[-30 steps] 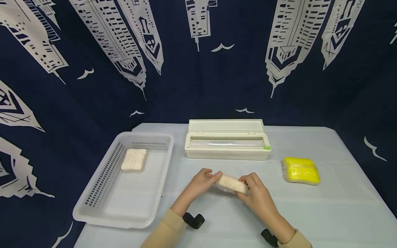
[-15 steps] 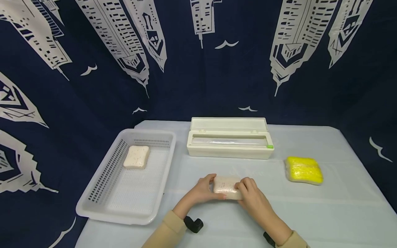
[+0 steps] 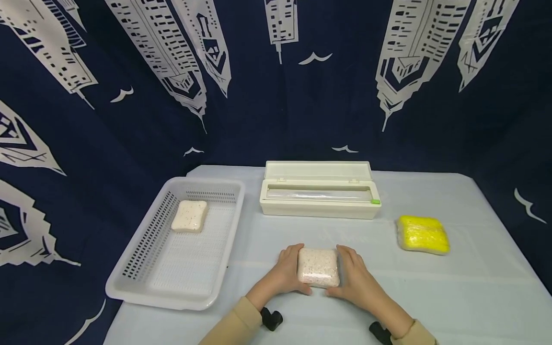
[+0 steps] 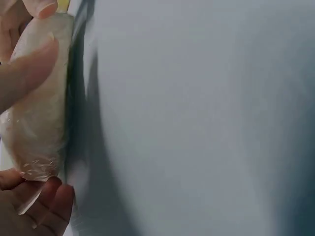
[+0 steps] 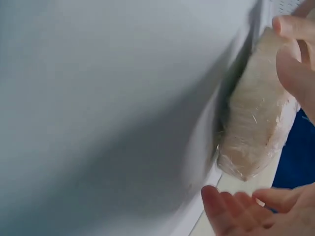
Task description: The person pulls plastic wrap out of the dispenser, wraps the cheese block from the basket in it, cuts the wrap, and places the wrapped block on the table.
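On the near half of the table (image 3: 431, 302), the left hand (image 3: 284, 272) curled thumb and fingers around the left end of a speckled, film-wrapped block (image 3: 319, 266); at its right end, the right hand (image 3: 357, 279) stood spread, fingers just off the block they had touched half a second earlier.

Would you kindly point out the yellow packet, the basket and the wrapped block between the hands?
Yellow packet (image 3: 423, 234): head view, top face.
White basket (image 3: 181, 270): head view, bare floor.
Wrapped block (image 3: 318, 266): head view, top face.
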Available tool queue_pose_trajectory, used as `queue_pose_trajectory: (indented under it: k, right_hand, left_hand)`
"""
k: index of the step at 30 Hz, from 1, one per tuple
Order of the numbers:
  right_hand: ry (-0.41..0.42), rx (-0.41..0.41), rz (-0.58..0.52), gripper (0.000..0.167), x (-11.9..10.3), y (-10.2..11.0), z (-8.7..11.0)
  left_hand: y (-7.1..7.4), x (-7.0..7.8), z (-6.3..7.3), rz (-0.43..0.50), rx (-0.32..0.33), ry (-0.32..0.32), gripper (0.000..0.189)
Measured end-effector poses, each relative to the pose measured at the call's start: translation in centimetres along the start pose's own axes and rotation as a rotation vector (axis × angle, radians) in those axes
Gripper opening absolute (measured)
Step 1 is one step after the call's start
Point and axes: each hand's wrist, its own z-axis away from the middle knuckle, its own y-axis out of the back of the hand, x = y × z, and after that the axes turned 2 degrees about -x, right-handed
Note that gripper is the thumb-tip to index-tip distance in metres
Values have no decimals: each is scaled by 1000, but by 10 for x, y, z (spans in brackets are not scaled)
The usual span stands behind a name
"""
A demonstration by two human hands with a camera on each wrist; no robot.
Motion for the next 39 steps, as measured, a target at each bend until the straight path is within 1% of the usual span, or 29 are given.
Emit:
queue_pose_trajectory:
  k: [3, 5, 7, 9, 13, 16, 18, 22, 25, 28, 32, 35, 39]
  right_hand:
    - [-21, -74, -83, 111, 3, 3, -5]
    - [-34, -117, -113, 111, 5, 4, -8]
    - [-50, -147, -137, 111, 6, 4, -10]
    - [-70, -166, -159, 111, 7, 4, -12]
    - [-128, -170, -204, 111, 7, 3, -12]
    - [-153, -150, -222, 109, 7, 0, -12]
    - [-149, -132, -223, 108, 7, -3, -12]
    - [-117, -103, -180, 104, 7, -6, -12]
    - [-117, -81, -163, 97, 7, -2, -12]
    - [-130, -56, -206, 91, 14, 14, -9]
    - [-144, 6, -224, 90, 34, 51, 3]
    - [-184, 43, -172, 95, 55, 79, 17]
    - [-296, 19, -105, 101, 90, 110, 42]
  left_hand:
    - [4, 1, 2, 22, -10, 6, 120]
    - [9, 0, 5, 63, -11, 17, 120]
    - [15, -1, 9, 92, -1, 24, 116]
    - [22, -3, 13, 112, 15, 31, 108]
    - [34, -7, 20, 123, 51, 37, 88]
    - [39, -9, 23, 126, 78, 30, 76]
    - [41, -9, 25, 132, 94, 26, 71]
    - [44, -8, 28, 150, 131, 15, 65]
    - [46, -5, 30, 162, 170, 23, 62]
    - [46, -4, 31, 158, 215, 29, 60]
    - [43, -6, 31, 133, 254, 19, 59]
    - [40, -7, 31, 117, 271, 7, 59]
    - [35, -5, 30, 80, 306, -14, 58]
